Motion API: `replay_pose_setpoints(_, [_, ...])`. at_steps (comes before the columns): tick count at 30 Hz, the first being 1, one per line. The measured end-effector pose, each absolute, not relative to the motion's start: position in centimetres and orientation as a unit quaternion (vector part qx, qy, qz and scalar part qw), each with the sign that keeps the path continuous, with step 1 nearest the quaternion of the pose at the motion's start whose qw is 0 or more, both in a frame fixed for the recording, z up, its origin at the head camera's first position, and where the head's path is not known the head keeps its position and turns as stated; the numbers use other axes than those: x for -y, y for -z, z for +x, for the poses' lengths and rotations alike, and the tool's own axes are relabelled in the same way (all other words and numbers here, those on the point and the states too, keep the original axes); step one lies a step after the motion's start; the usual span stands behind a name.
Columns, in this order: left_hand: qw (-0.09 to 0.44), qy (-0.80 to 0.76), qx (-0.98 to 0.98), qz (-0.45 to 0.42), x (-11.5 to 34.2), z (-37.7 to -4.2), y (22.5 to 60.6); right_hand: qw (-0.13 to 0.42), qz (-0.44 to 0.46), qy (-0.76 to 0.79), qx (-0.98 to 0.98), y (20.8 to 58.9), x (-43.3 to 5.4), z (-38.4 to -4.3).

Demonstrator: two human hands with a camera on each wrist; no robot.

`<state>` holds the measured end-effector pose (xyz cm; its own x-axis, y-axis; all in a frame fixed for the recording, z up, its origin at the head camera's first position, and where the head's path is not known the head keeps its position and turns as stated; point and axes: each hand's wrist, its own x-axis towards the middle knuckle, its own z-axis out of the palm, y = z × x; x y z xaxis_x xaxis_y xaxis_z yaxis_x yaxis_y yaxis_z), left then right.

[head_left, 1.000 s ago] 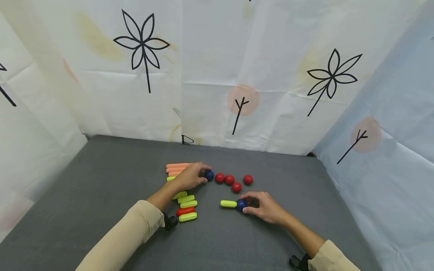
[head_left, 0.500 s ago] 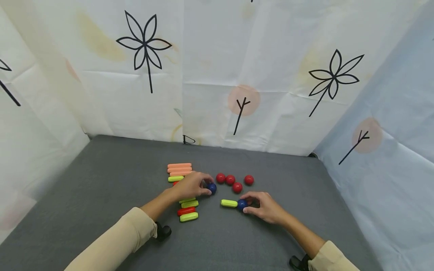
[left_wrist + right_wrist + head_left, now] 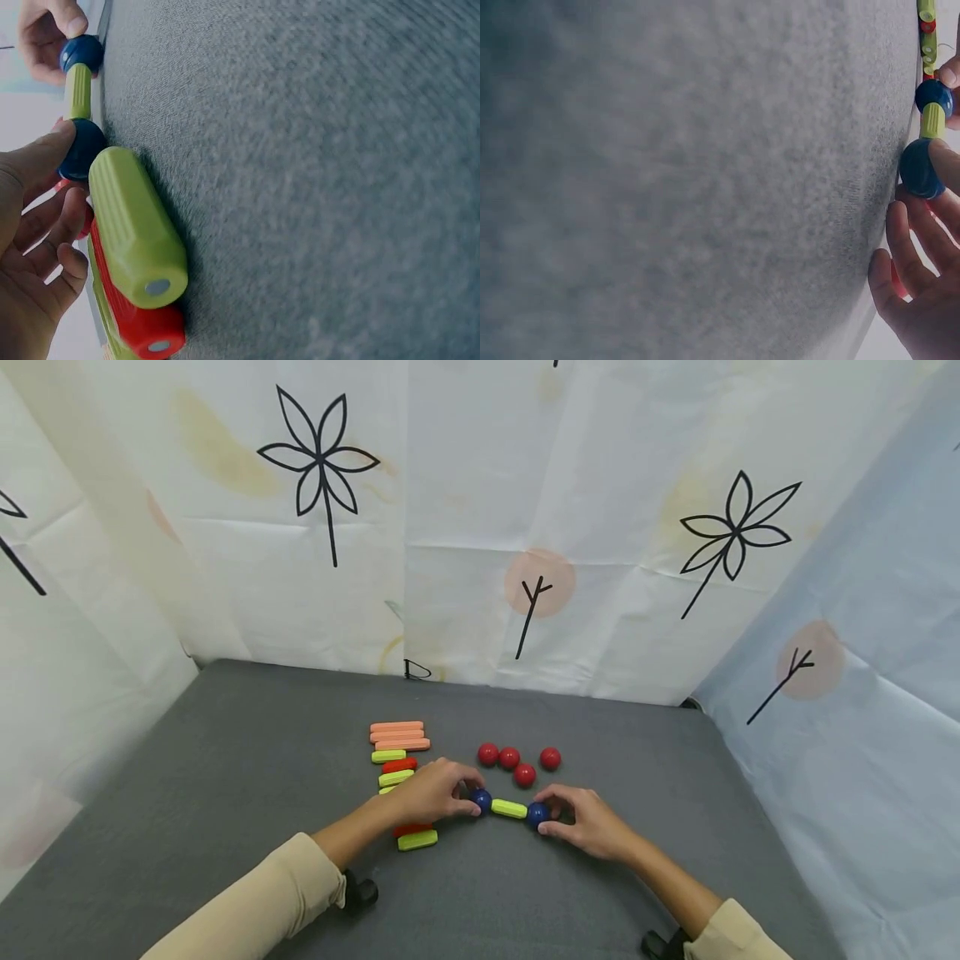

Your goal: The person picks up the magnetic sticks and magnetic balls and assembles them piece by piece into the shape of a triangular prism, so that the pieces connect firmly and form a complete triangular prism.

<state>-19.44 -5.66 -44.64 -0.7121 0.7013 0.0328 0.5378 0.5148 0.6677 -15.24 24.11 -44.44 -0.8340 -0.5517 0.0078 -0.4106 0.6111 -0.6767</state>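
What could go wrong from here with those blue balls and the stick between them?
If the left fingers and right fingers push unevenly, the yellow-green stick between the blue balls might slip out of line. A bump could set the nearby red balls rolling. The left arm crosses the row of sticks and might nudge some.

On my grey bench (image 3: 480,893) I see four red balls (image 3: 524,775), three orange rods (image 3: 397,736) side by side, and a patterned curtain (image 3: 465,485) behind.
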Motion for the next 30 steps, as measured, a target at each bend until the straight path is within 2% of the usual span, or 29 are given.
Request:
replay_pose_setpoints(9, [0.122,-0.324,-0.863,0.368,4.9,-19.2,44.8,0.120,-0.332,0.375,-0.857,44.5,-25.2,-14.8])
replay_pose_setpoints(18, [0.133,-0.334,-0.859,0.366,4.9,-18.9,44.5,0.155,-0.313,0.373,-0.860,44.3,-25.7,-14.6])
replay_pose_setpoints(30, [0.058,-0.398,-0.844,0.355,10.4,-17.5,44.5,0.170,-0.296,0.373,-0.863,44.3,-25.8,-14.2])
